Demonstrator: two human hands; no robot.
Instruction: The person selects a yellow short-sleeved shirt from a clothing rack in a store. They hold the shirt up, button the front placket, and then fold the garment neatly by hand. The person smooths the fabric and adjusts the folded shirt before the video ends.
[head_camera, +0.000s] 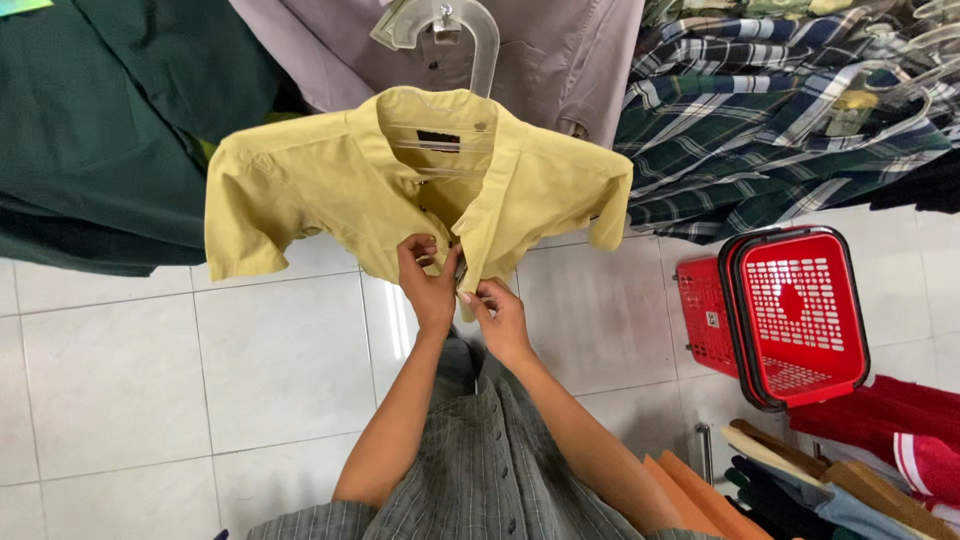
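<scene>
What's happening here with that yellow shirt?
A person is looking down at a small yellow short-sleeved shirt that hangs on a clear plastic hanger. Both hands are at the shirt's front opening, near the buttons: the left hand pinches one edge and the right hand holds the other. Other shirts hang behind it, among them a plaid shirt. A red plastic shopping basket sits on the white tiled floor, next to folded clothes.
</scene>
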